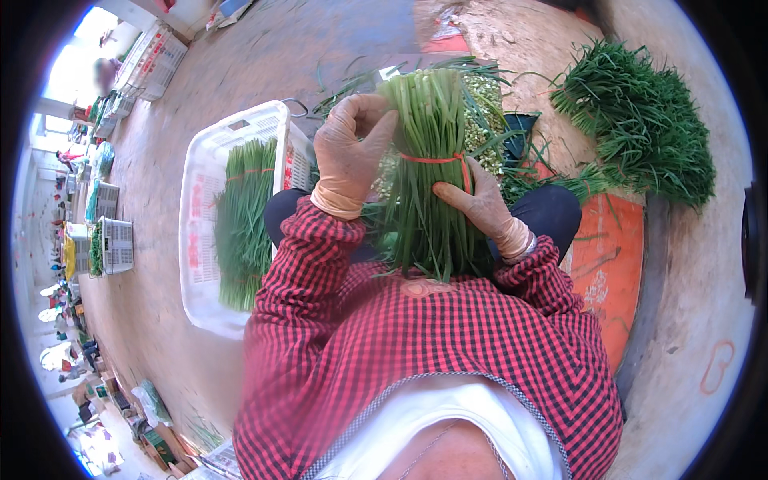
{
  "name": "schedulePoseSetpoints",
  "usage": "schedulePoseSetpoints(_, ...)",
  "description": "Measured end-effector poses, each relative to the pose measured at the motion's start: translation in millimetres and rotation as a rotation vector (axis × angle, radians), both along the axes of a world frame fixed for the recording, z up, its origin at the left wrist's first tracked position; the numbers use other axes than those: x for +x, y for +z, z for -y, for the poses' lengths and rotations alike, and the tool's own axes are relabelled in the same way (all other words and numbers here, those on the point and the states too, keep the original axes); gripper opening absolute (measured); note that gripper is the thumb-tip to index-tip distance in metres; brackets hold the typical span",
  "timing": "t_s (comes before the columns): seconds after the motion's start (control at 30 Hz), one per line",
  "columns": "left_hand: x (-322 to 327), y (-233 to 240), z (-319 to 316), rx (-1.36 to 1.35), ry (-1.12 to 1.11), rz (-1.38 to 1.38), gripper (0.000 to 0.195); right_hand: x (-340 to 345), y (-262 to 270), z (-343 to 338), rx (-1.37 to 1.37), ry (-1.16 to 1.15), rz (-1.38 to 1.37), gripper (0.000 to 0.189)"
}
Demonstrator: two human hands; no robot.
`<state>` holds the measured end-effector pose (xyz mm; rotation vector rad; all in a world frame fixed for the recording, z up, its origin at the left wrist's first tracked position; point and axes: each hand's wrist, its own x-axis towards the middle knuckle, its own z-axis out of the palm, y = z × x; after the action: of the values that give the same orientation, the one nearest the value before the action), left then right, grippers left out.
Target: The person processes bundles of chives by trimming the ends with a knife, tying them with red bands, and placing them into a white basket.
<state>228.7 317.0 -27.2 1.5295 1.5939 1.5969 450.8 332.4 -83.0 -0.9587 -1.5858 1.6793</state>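
Observation:
A thick bundle of long green leafy stalks, likely garlic chives, stands upright before my chest, cut pale ends up. A red band circles it near the middle. My right hand, in a thin pale glove, grips the bundle's right side at the band, thumb in front. My left hand, gloved too, is at the upper left of the bundle with thumb and fingers curled; whether it touches the stalks is unclear. Behind the bundle lies a heap of pale cut stalk ends.
At the left, a white plastic crate holds banded green bundles. A large pile of green bundles lies at the right by the wall. An orange printed sheet is beside my right knee. More crates and people are far left.

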Motion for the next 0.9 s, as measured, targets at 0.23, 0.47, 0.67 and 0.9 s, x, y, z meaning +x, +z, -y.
schedulePoseSetpoints(0.23,-3,10,-3,-0.150,-0.076,0.197,0.008,-1,4,2,0.106,0.000,0.027,0.061)
schedulePoseSetpoints(0.47,-5,11,-1,0.025,-0.004,0.049,0.004,-2,10,0,0.130,0.057,0.113,0.059)
schedulePoseSetpoints(0.67,-31,48,-20,0.173,0.028,0.227,0.010,-2,8,-3,0.082,0.112,0.049,0.062)
schedulePoseSetpoints(0.9,-120,156,-29,0.676,0.309,0.129,0.012,4,-4,-5,-0.078,0.104,-0.083,0.057)
